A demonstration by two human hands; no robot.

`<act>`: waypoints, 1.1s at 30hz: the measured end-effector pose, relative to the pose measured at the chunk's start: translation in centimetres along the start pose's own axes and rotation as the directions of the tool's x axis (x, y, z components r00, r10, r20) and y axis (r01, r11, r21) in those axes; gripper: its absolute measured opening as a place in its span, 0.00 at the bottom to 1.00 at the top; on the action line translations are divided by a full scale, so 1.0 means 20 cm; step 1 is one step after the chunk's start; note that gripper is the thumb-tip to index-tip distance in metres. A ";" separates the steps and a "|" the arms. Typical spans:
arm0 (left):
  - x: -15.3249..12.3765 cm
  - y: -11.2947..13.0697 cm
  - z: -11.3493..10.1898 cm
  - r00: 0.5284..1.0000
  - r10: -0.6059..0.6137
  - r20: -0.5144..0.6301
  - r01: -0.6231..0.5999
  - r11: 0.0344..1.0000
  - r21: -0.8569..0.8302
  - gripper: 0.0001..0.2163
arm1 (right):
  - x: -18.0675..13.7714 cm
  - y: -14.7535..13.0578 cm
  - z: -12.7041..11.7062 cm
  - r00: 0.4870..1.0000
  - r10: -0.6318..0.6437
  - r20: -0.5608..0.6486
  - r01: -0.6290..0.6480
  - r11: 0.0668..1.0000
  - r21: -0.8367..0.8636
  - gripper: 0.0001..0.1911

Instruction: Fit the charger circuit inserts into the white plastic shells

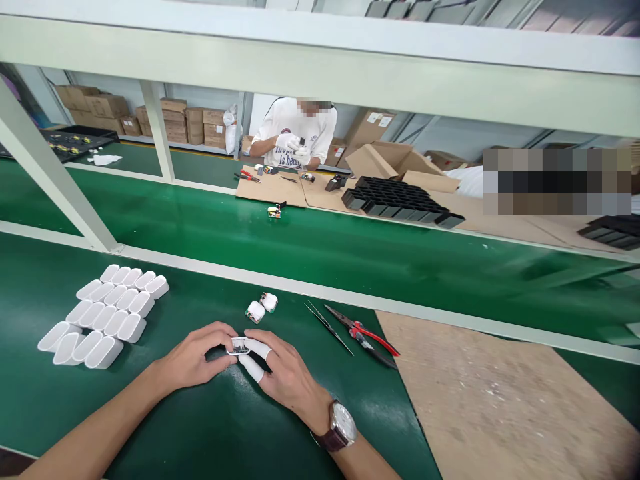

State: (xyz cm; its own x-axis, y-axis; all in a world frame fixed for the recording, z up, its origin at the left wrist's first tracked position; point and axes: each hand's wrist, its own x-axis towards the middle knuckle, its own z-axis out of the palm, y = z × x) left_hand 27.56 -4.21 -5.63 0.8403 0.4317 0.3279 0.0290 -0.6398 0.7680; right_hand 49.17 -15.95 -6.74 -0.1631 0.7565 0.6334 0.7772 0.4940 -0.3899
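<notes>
Both hands meet over a small white plastic charger shell (239, 345) on the green bench mat (210, 427). My left hand (197, 359) pinches its left end with curled fingers. My right hand (283, 373), with white finger cots on thumb and forefinger and a wristwatch (341, 425), pinches the right end. Two more small white charger parts (261, 307) lie just beyond the hands.
Several empty white shells (103, 313) lie in rows at the left. Tweezers (329, 327) and red-handled cutters (364, 336) lie right of the hands, beside a cardboard sheet (500, 407). Across the green conveyor (350, 247) a person in a white shirt (295, 133) works near black trays (400, 200).
</notes>
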 end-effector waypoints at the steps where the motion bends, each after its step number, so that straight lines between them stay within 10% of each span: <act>1: 0.00 0.00 0.00 1.000 -0.006 -0.004 0.006 1.000 -0.007 0.03 | 0.00 0.00 0.00 1.000 0.008 0.011 -0.008 1.000 0.006 0.20; 11: -0.01 0.00 0.01 0.974 -0.226 -0.011 0.226 0.974 0.006 0.11 | 0.05 -0.03 -0.02 0.992 0.074 0.098 -0.085 0.990 0.115 0.20; 33: -0.01 0.01 0.01 0.981 -0.188 0.038 0.188 0.982 0.002 0.12 | 0.14 -0.06 -0.06 0.974 0.114 0.195 -0.143 0.980 0.142 0.08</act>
State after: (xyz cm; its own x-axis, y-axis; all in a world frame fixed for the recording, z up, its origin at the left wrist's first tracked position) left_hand 27.49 -4.62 -5.64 0.8398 0.5199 0.1565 0.1876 -0.5483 0.8150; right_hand 48.42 -14.91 -3.65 -0.1890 0.8766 0.4426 0.6981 0.4370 -0.5672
